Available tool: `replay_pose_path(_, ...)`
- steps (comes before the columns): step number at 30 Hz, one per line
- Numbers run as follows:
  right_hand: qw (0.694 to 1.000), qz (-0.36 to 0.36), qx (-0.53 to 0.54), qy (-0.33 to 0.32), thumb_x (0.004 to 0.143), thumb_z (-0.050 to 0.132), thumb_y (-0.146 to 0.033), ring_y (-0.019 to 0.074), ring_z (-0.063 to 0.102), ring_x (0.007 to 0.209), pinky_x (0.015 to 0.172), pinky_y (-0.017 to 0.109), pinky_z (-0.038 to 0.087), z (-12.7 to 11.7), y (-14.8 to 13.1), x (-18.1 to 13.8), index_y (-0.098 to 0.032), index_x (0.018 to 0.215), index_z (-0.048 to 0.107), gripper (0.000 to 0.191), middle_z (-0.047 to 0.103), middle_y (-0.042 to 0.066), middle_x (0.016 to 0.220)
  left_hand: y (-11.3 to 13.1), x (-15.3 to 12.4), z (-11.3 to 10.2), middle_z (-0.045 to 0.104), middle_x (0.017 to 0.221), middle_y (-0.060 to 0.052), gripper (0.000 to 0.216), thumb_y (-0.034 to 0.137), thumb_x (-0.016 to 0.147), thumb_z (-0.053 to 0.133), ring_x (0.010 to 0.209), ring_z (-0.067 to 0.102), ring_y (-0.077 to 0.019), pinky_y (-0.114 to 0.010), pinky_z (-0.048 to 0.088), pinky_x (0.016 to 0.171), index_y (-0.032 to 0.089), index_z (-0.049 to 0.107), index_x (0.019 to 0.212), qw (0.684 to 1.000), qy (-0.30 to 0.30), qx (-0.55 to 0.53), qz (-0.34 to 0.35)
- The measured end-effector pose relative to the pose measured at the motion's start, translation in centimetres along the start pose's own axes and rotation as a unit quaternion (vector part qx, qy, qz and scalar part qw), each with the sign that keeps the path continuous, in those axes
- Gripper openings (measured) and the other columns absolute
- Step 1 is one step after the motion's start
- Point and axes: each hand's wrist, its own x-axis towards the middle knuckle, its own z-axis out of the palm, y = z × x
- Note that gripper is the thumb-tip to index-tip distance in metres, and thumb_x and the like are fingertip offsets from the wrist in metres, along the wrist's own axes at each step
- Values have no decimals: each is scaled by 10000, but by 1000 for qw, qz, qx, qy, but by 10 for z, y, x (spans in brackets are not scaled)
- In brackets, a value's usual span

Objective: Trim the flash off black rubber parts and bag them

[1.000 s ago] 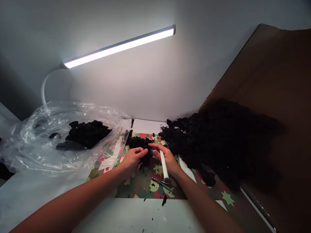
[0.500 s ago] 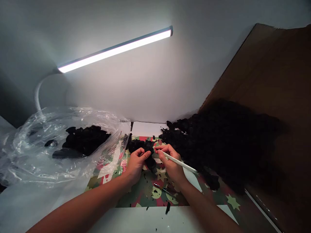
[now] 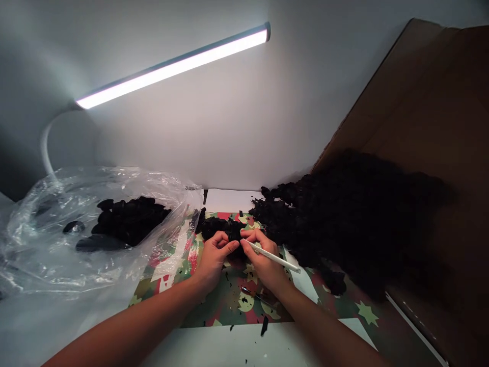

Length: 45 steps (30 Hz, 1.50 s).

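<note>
Head view showed the left hand (image 3: 214,259) pinching a black piece (image 3: 236,255) between thumb and fingers, and the right hand (image 3: 268,262) gripping a slim white tool (image 3: 280,261) like a pen, its tip end at the piece; we could not make out the tip itself. The piece sat between both hands, over a patterned mat (image 3: 206,308), just before a small black pile (image 3: 216,228). A dark heap (image 3: 344,219) lay to the right, a clear plastic bag (image 3: 46,270) to the left. In our judgement, good practice called for a firm left pinch close to the working point, fingertips clear of the tip, short controlled strokes, and loose scraps (image 3: 264,326) brushed aside. Dark-on-dark contrast warranted holding the piece squarely under the lamp (image 3: 171,69).
</note>
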Motion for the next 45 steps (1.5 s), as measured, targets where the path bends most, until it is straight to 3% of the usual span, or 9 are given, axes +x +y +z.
replay_pose_path(5, 996, -58, -62, 31, 936, 520, -289, 237, 636, 854, 801, 348, 457, 8, 1, 4, -251, 803, 572, 148, 686, 42, 885, 4, -2, 2, 453, 618, 78, 435, 395, 652, 907, 531, 428, -74, -180, 411, 496, 181, 532, 701, 999, 8, -40, -8)
replay_pose_path(10, 995, -22, -70, 61, 903, 499, -269, 210, 585, 715, 669, 313, 421, 0, 18, 23, -240, 762, 560, 155, 632, 22, 773, 16, -8, 9, 562, 737, 14, 469, 524, 624, 900, 626, 523, -122, -228, 467, 550, 176, 618, 765, 996, -45, -68, -41)
replay_pose_path(14, 994, 11, -70, 88, 859, 564, -305, 203, 550, 653, 632, 309, 387, -25, 32, 35, -236, 648, 537, 224, 614, 16, 683, 32, -13, 8, 582, 757, -7, 437, 491, 652, 903, 648, 540, -134, -231, 465, 561, 176, 619, 754, 988, -87, -116, -53)
replay_pose_path(18, 997, 17, -38, 60, 816, 658, -332, 210, 616, 725, 673, 313, 440, -38, 32, 34, -215, 662, 628, 196, 702, 43, 816, 40, -8, 3, 559, 679, 21, 431, 452, 626, 934, 561, 488, -91, -193, 419, 512, 165, 640, 756, 988, -44, -127, -74)
replay_pose_path(22, 999, 20, 18, 45, 865, 632, -374, 228, 684, 813, 734, 344, 520, -32, 23, 26, -211, 727, 647, 213, 728, 80, 966, 39, -2, 1, 637, 710, -10, 441, 470, 605, 943, 615, 560, -115, -215, 488, 578, 147, 701, 785, 987, -33, -143, -58)
replay_pose_path(25, 996, 28, 78, 42, 904, 617, -420, 230, 710, 815, 749, 355, 559, -25, 12, 18, -216, 799, 651, 233, 733, 86, 983, 39, -2, 1, 726, 917, -69, 431, 433, 659, 924, 781, 649, -158, -252, 552, 705, 147, 762, 937, 984, -43, -170, -46)
replay_pose_path(30, 994, -11, 104, 43, 924, 639, -394, 255, 687, 947, 829, 365, 548, -19, -8, -1, -229, 786, 656, 215, 732, 85, 1025, 37, -2, 1, 714, 1191, -98, 454, 241, 755, 866, 1034, 693, -228, -328, 562, 881, 225, 734, 1189, 981, -58, -184, -36)
replay_pose_path(35, 997, -46, 69, 1, 930, 610, -298, 247, 686, 1035, 913, 354, 509, -16, -20, -8, -220, 757, 627, 190, 745, 75, 1088, 31, -1, 0, 731, 1049, -62, 518, 214, 697, 904, 963, 701, -192, -274, 555, 823, 226, 744, 1190, 989, -11, -146, -7)
replay_pose_path(45, 998, 21, 62, -7, 931, 600, -317, 219, 693, 927, 801, 319, 510, -4, -25, -14, -216, 763, 628, 198, 734, 63, 1196, 34, -10, 11, 755, 953, -24, 648, 163, 583, 941, 882, 688, -188, -259, 529, 786, 232, 701, 1181, 996, 4, -64, 58)
